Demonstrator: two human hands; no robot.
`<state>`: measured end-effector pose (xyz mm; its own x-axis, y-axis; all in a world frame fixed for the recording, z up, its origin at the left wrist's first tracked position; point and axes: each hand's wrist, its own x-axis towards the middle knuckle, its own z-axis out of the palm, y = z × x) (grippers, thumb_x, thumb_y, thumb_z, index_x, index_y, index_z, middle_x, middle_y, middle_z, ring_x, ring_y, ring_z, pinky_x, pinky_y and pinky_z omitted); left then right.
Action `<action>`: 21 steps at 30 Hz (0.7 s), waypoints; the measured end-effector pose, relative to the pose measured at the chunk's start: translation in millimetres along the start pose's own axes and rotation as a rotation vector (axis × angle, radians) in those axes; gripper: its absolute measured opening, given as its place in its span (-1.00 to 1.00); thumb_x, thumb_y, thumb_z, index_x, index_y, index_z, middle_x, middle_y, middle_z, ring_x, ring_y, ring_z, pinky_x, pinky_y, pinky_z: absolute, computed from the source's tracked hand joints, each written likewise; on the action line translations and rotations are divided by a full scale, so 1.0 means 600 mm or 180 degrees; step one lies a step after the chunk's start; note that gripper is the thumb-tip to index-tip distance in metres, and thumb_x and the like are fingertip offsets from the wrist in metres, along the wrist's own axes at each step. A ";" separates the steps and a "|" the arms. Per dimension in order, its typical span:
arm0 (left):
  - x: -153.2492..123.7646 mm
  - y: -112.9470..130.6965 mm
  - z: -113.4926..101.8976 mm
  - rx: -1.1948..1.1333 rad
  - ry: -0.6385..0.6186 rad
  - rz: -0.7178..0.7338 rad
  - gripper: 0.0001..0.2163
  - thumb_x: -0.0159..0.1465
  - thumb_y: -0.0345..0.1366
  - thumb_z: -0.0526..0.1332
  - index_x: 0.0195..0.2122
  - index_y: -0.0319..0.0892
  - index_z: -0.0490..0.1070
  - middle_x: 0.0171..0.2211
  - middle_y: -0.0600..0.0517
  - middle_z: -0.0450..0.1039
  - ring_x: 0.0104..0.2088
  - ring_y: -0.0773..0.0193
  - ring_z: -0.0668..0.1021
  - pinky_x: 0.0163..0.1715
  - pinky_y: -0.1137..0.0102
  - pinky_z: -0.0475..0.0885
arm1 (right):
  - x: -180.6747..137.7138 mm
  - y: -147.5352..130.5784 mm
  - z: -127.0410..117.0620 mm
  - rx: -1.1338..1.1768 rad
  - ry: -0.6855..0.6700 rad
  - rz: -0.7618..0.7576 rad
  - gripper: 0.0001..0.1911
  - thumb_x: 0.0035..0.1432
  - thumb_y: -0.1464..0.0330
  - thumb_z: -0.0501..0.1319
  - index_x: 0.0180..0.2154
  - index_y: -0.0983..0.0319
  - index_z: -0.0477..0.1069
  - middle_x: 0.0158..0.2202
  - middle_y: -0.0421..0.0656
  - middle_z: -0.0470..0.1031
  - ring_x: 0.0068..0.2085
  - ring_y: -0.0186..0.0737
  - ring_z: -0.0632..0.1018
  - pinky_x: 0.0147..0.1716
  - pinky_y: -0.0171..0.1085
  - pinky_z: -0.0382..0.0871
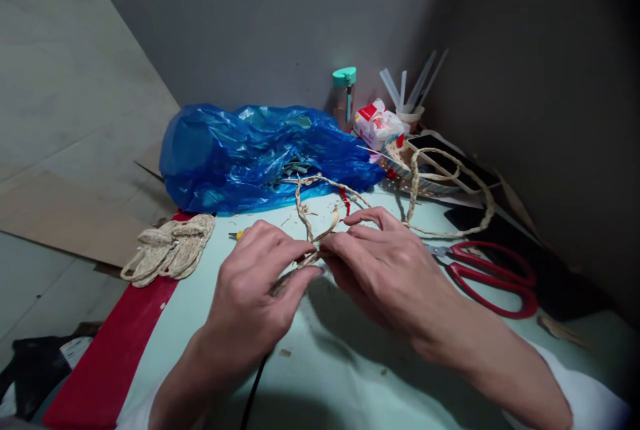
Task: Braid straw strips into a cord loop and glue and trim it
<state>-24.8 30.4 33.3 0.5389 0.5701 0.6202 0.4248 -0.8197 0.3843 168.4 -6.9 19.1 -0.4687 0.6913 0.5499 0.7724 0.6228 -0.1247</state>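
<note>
Surface (350,357): pale green, with a red strip along its left edge; I see it carrying everything listed here. Blue plastic bag (250,153): crumpled, lying at the back against the grey wall, largest item on view. Left hand (255,283): fingers closed, thumb and forefinger pinching the braided straw cord (313,253) where it meets the other hand. Right hand (385,263): fingers curled over the same cord from the right, fingertips touching those of the left hand, so the cord's worked end lies directly between my two hands, near the middle of the surface. From that pinch, the cord rises in a loop toward the bag, then runs right in a wider loop past the woven basket (417,173). Red-handled scissors (493,273): flat on the surface, just right of my right hand, not touching it. Bundle of straw cord (170,250): coiled at the left edge, well apart from my left hand. Bottle with a teal cap (345,97): upright behind the bag. Red-and-white packet (377,125): just beside the bottle. Small cup (411,113) holding pale sticks: at the back right.
</note>
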 end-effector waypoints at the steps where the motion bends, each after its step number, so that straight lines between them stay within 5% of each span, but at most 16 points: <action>1: 0.000 0.003 0.004 0.0141 0.0012 0.0071 -0.90 0.21 -0.52 0.28 -0.24 -0.30 0.53 -0.42 -0.07 0.51 -0.34 0.20 0.46 -0.32 0.27 0.38 | -0.001 -0.001 0.003 -0.0004 0.0047 0.0001 -0.79 0.16 0.65 0.11 -0.19 0.34 0.40 -0.44 -0.18 0.42 -0.42 -0.26 0.42 -0.04 -0.09 0.28; 8: -0.006 0.007 0.008 0.0163 0.0056 -0.0156 -0.92 0.22 -0.55 0.22 -0.30 -0.31 0.47 -0.40 -0.06 0.47 -0.35 0.23 0.44 -0.31 0.30 0.37 | 0.008 -0.019 -0.005 0.0790 0.0386 0.0646 -0.73 0.26 0.47 0.19 0.00 0.33 0.32 -0.23 -0.11 0.58 -0.22 -0.20 0.55 -0.14 -0.24 0.35; 14: -0.006 0.007 0.005 0.0414 0.0316 -0.0661 -0.94 0.22 -0.49 0.20 -0.39 -0.26 0.42 -0.46 0.01 0.39 -0.39 0.27 0.41 -0.35 0.34 0.33 | 0.015 -0.024 -0.027 0.0959 0.0177 0.1129 -0.90 0.27 0.42 0.17 -0.27 0.24 0.46 -0.39 -0.21 0.56 -0.42 -0.29 0.51 -0.38 -0.28 0.30; 21: -0.010 0.011 0.007 0.0363 0.0228 -0.0637 -0.95 0.23 -0.47 0.23 -0.31 -0.28 0.48 -0.45 0.02 0.44 -0.39 0.29 0.44 -0.33 0.36 0.36 | 0.014 -0.029 -0.020 0.0974 0.0353 0.1043 -0.93 0.27 0.46 0.18 -0.29 0.27 0.43 -0.44 -0.23 0.51 -0.44 -0.35 0.47 -0.33 -0.32 0.29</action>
<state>-21.9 21.7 29.4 0.3845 0.7118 0.5878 0.5996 -0.6767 0.4272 156.1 -16.5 35.7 -0.1593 0.8369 0.5237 0.7024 0.4688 -0.5356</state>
